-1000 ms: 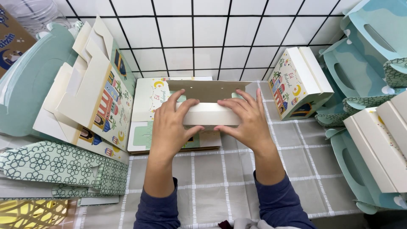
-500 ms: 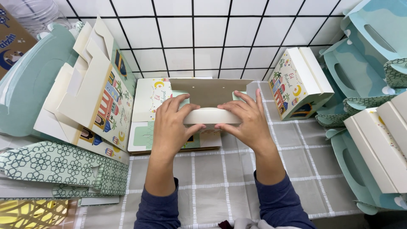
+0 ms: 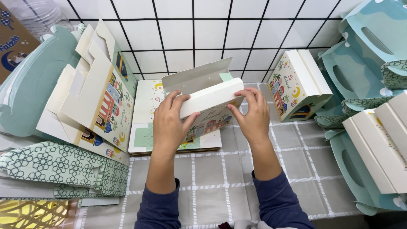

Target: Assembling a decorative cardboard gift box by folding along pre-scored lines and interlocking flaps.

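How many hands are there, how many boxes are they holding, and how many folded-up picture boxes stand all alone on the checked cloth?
Hands: 2, the left hand and the right hand
Half-folded box held between both hands: 1
Folded-up box standing alone by the tiled wall: 1
Total: 4

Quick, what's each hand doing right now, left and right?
Left hand: closed on the left end of the printed cardboard box.
Right hand: closed on the same box's right end.
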